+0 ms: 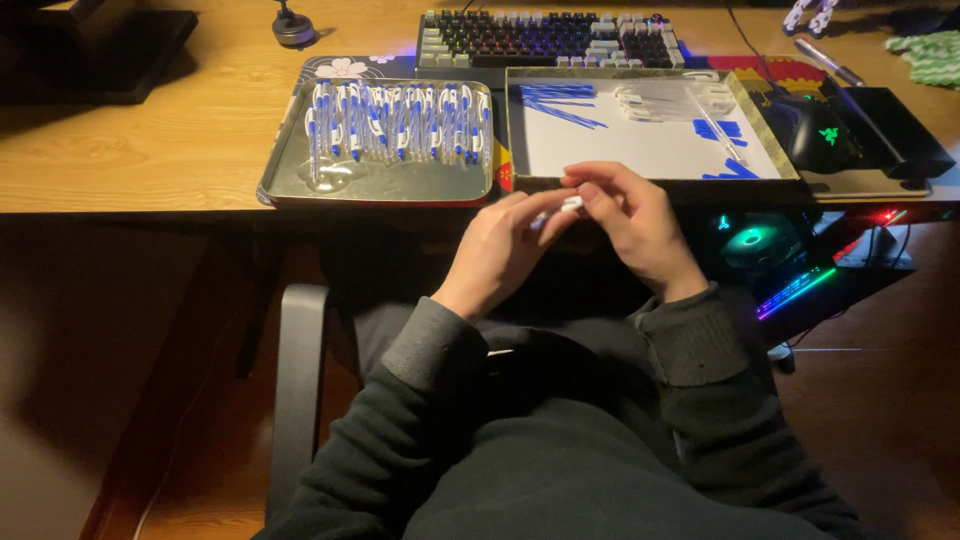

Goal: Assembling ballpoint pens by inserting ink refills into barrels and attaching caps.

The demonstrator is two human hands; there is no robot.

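Note:
My left hand (500,250) and my right hand (625,220) meet in front of the desk edge, both pinching one small white-and-blue pen (560,210) between the fingertips. Most of the pen is hidden by my fingers. Beyond my left hand, a metal tray (290,175) on the desk holds a row of several assembled blue-and-clear pens (400,122). Beyond my right hand, a shallow box (520,150) with a white bottom holds loose blue refills (556,100), clear pen barrels (660,100) and small blue caps (722,130).
A backlit keyboard (545,38) lies behind the tray and box. A black mouse with a green light (822,132) sits at the right beside a dark stand (890,130). Glowing gear (770,250) sits under the desk. A chair armrest (298,380) is at my left.

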